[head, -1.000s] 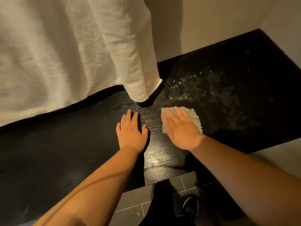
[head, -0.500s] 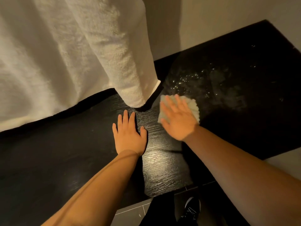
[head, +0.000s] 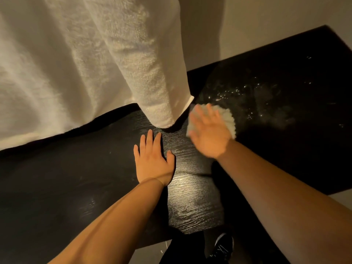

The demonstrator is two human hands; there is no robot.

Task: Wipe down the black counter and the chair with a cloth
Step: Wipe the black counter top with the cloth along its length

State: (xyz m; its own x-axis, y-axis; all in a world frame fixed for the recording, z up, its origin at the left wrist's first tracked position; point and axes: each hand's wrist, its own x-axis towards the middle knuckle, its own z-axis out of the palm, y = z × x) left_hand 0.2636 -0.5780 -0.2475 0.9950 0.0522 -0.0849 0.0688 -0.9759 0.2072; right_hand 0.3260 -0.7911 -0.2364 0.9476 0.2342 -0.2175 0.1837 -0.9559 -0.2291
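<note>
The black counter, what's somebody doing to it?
A person is wiping the black counter. Their right hand presses a pale cloth flat on it, beside some shiny specks. The left hand rests flat on the counter nearby, holding nothing. A big white towel hangs down just beside the cloth.

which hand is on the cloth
The right hand, pressing flat on the small white cloth on the black counter. The left hand lies flat on bare wood beside it, touching no cloth.
</note>
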